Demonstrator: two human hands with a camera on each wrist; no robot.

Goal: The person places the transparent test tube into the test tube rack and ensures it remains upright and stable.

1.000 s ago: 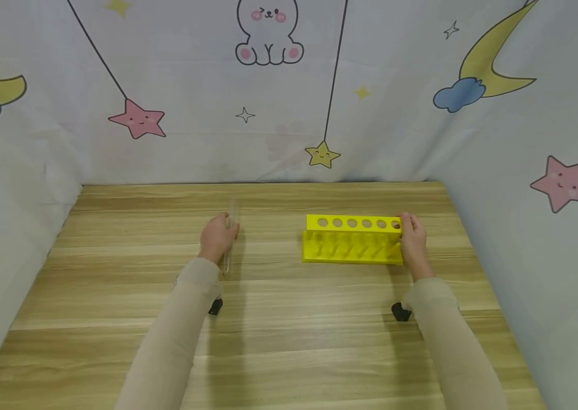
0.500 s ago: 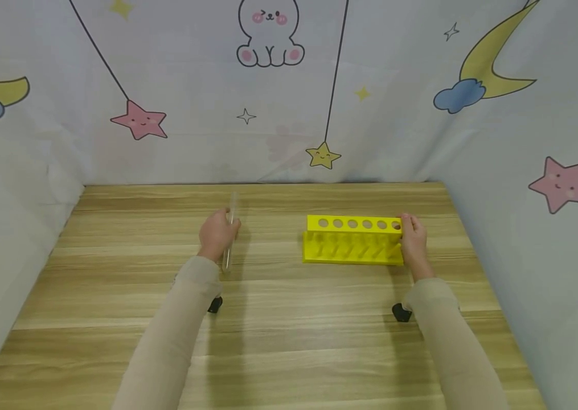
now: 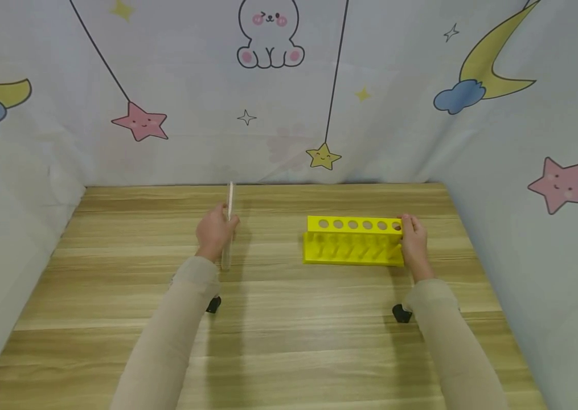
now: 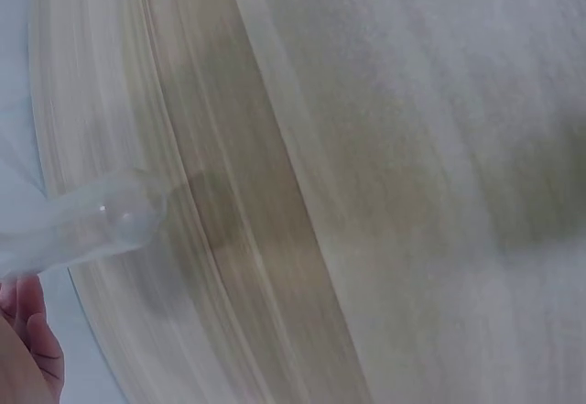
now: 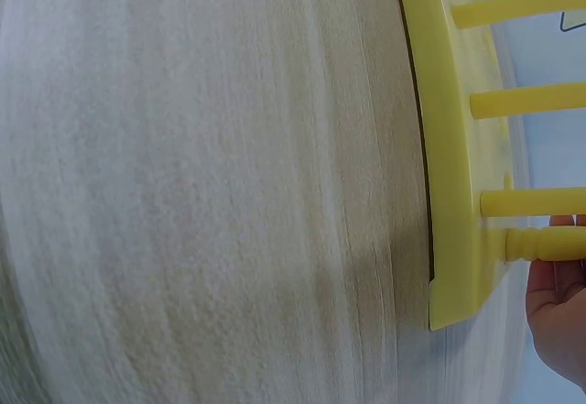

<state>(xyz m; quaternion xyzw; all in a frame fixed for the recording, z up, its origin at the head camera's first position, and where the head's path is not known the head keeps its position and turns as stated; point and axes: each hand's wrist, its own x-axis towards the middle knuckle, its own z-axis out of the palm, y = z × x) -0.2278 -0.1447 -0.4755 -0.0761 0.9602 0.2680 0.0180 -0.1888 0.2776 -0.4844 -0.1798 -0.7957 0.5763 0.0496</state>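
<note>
A clear test tube (image 3: pixel 226 257) is gripped by my left hand (image 3: pixel 213 230), its far end tipped up above the tabletop. In the left wrist view the rounded end of the tube (image 4: pixel 133 216) points over the wood, with a few fingers (image 4: pixel 37 340) showing below it. My right hand (image 3: pixel 414 242) holds the right end of a yellow test tube rack (image 3: pixel 352 263), which stands on the table. The rack has a row of round holes on top and pegs along its base. In the right wrist view the fingers are around the end post (image 5: pixel 549 244).
The wood-grain table (image 3: pixel 289 341) reaches back to a white cloth wall (image 3: pixel 191 74) printed with stars and moons. Cloth also rises along the left and right sides. A black strap piece (image 3: pixel 213 304) hangs under the left wrist, another (image 3: pixel 401 313) under the right.
My left hand has risen slightly and shifted a little left, and the tube's far end has tilted upward. The right hand and the rack have stayed in place.
</note>
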